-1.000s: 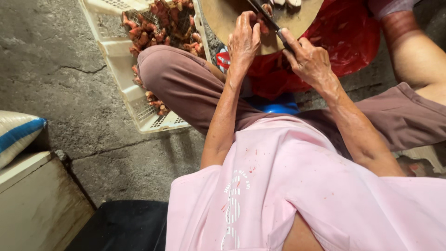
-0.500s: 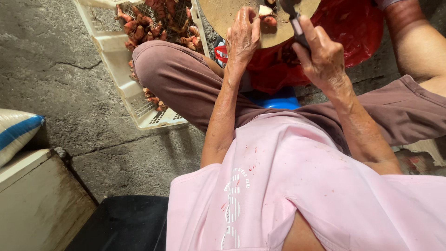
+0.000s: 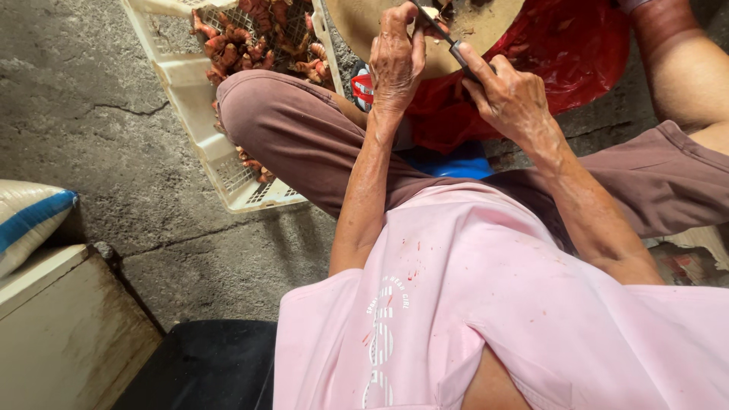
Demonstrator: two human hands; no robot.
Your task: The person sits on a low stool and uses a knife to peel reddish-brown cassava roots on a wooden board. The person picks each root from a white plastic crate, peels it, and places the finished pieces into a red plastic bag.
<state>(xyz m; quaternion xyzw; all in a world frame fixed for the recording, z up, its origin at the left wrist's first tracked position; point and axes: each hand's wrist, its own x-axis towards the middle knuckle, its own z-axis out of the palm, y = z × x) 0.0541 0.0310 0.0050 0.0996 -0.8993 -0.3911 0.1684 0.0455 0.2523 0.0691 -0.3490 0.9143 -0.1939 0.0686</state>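
Hands meet at the top edge of the view, over a round wooden chopping block (image 3: 380,38) whose near rim curves across the frame and whose far half is cut off. Our right hand (image 3: 510,99) is clenched around the dark handle of a knife (image 3: 448,42); the blade runs up and to the left, toward the left hand. Our left hand (image 3: 396,61) lies curled on the block with its fingers bent down over a small piece (image 3: 430,14) at the blade's tip; we cannot tell how firmly it is pinned, since the fingers hide most of it.

Just beyond the block's right side we see a red plastic bag (image 3: 562,53), crumpled against the block's edge and running out of the picture. Under our wrists there is little free room: our left knee in brown trousers (image 3: 296,129) rises just beside the block, and a blue object (image 3: 456,161) sits low between the legs.

To the left, a white slatted crate (image 3: 197,91) holding reddish pieces (image 3: 250,42) presses against the knee; its near corner reaches the cracked concrete floor (image 3: 99,129), which lies open further left. At the left border we see a white sack with a blue stripe (image 3: 30,220) above a pale box (image 3: 53,334), both well apart from the hands. Our pink shirt (image 3: 486,304) fills the lower right.
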